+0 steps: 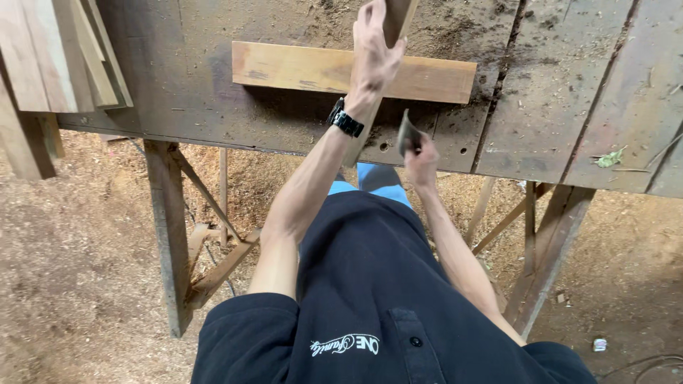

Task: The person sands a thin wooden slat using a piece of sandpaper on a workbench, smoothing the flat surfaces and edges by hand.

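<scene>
My left hand (373, 57), with a black watch on its wrist, is closed around a narrow wooden strip (395, 16) that stands tilted over the workbench (555, 92). Behind the wrist the strip's lower end reaches the bench's near edge. My right hand (425, 162) is lower, right of the strip, pinching a small dark sheet (407, 131) that looks like sandpaper. The sheet lies close to the strip; whether they touch I cannot tell. A light wooden plank (299, 67) lies flat on the bench behind my left hand.
Several planks (64, 57) are stacked at the bench's left end. The dusty bench top has a green leaf (610, 158) at the right. Wooden legs and braces (171, 242) stand below, on a floor covered in sawdust (71, 249).
</scene>
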